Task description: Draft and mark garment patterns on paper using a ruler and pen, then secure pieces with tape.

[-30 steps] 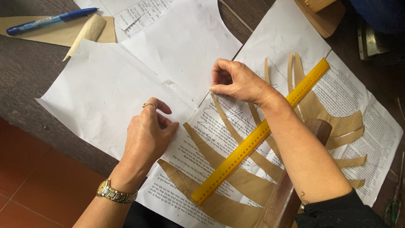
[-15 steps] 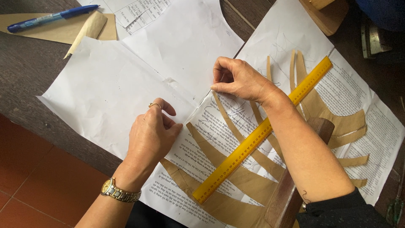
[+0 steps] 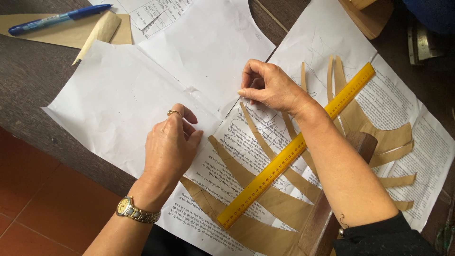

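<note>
I am pinching the tip of a brown paper strip point(image 3: 265, 142) in my right hand point(image 3: 270, 87), which has barely shifted, while my left hand point(image 3: 170, 147), fingers curled, is pressing the white sheet point(image 3: 104, 104) flat beside the yellow ruler point(image 3: 294, 147).

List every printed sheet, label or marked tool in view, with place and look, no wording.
Printed sheets: white, black text, under the brown paper strips.
Form sheet: top edge, white, ruled table.
Ruler: yellow, diagonal, black marks.
Left hand, right hand: on the paper.
</note>
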